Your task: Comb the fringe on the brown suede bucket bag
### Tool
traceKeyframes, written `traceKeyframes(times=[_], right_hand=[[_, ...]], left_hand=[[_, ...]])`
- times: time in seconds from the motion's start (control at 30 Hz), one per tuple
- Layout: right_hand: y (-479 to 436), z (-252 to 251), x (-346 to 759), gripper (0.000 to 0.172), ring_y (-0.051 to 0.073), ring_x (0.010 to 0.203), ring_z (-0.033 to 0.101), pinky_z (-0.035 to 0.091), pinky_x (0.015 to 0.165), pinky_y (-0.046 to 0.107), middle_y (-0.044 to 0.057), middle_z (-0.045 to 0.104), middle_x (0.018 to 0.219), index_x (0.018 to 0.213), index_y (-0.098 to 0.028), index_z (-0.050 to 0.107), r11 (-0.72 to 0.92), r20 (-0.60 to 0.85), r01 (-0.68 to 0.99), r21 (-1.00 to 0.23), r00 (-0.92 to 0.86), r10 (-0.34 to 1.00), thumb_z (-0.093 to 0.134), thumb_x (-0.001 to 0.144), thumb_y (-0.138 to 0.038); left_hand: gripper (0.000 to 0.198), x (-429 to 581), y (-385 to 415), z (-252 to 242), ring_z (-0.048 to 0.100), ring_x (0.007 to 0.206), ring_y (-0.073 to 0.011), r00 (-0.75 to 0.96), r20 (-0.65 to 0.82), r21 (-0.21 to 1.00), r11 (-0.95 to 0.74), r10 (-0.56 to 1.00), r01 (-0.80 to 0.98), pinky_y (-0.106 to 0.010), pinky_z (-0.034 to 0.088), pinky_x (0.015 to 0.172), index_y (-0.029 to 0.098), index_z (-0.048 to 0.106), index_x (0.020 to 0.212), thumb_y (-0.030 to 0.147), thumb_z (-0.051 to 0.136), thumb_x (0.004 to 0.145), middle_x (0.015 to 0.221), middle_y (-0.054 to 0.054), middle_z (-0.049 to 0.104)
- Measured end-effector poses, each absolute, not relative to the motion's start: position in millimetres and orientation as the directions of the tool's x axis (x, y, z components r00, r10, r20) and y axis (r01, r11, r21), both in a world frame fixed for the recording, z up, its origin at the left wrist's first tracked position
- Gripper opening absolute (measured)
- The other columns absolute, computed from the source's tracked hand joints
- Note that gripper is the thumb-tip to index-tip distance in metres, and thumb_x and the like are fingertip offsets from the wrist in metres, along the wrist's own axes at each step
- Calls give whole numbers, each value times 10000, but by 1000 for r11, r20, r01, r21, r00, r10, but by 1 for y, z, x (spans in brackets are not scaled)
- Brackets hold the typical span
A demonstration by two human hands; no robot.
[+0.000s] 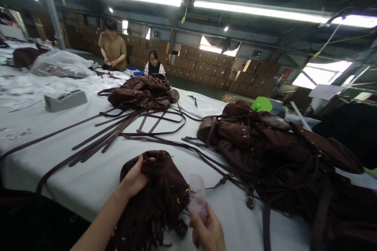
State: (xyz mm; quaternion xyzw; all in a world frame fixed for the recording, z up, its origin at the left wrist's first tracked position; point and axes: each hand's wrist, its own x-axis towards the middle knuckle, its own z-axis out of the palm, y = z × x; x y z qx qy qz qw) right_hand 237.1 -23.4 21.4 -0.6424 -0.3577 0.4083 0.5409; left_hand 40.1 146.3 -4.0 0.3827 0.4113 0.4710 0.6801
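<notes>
A dark brown fringed suede bag lies at the near edge of the white table. My left hand grips the bag's top left edge, thumb over the opening. My right hand is closed round a small clear plastic piece, held just right of the bag. The fringe hangs over the table's edge towards me.
A big heap of brown bags fills the right side. Long brown straps spread across the middle, leading to another pile of bags. A grey tape dispenser sits at left. Two people work at the far end.
</notes>
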Motion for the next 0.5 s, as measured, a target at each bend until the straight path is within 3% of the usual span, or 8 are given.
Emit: traceKeyframes(times=[0.07, 0.13, 0.17, 0.27, 0.33, 0.4, 0.5], right_hand=[[-24, 19, 260, 649, 84, 336, 365, 279, 338, 203, -93, 520, 494, 1118, -144, 536, -211, -141, 52, -976, 584, 799, 709, 672, -582], [-26, 12, 265, 584, 91, 339, 376, 307, 343, 219, -56, 586, 546, 1070, -157, 557, -255, -136, 107, -961, 622, 771, 688, 676, -568], [-26, 6, 261, 547, 105, 354, 414, 345, 359, 234, -27, 630, 595, 1049, -164, 570, -276, -146, 127, -953, 605, 782, 669, 688, -563], [-24, -16, 231, 468, 205, 596, 628, 506, 573, 301, 54, 718, 793, 1012, -181, 609, -272, -122, 202, -941, 547, 828, 669, 679, -504], [-21, -30, 211, 443, 265, 807, 672, 519, 747, 333, 75, 732, 872, 1009, -184, 625, -234, -91, 221, -947, 512, 854, 677, 659, -450], [-19, -40, 199, 433, 283, 846, 674, 512, 791, 358, 82, 735, 896, 1015, -177, 627, -211, -93, 210, -955, 464, 881, 668, 658, -419], [-15, -45, 200, 446, 282, 815, 684, 525, 764, 369, 89, 742, 883, 1015, -161, 621, -189, -133, 100, -977, 409, 903, 680, 663, -429]], left_hand=[[396, 22, 132, -6, 695, 877, -238, 323, -307, 731, 439, 895, -522, -382, 565, 799, 128, 657, 1009, 422, 393, 971, 943, -121, 728], [315, 11, 111, -9, 688, 935, -241, 333, -393, 569, 511, 857, -644, -378, 571, 816, 119, 647, 1049, 373, 489, 948, 1007, -128, 718], [262, 8, 100, -10, 685, 951, -234, 273, -430, 553, 491, 860, -673, -365, 575, 816, 125, 645, 1051, 331, 538, 929, 1035, -118, 712], [174, 14, 69, -11, 686, 950, -204, 69, -484, 643, 408, 873, -648, -315, 584, 794, 146, 633, 1020, 196, 643, 854, 1078, -82, 695], [260, 25, 57, -10, 692, 934, -203, 83, -467, 723, 434, 880, -538, -280, 581, 745, 148, 602, 1059, 205, 688, 820, 1075, -85, 682], [400, 38, 55, -10, 709, 820, -196, 137, -457, 803, 474, 879, -361, -228, 550, 588, 139, 557, 1108, 309, 728, 788, 1022, -94, 674], [505, 54, 64, -12, 629, 492, -133, 223, -432, 888, 455, 874, -62, -189, 356, 335, 117, 553, 1017, 530, 684, 755, 876, -77, 662]])
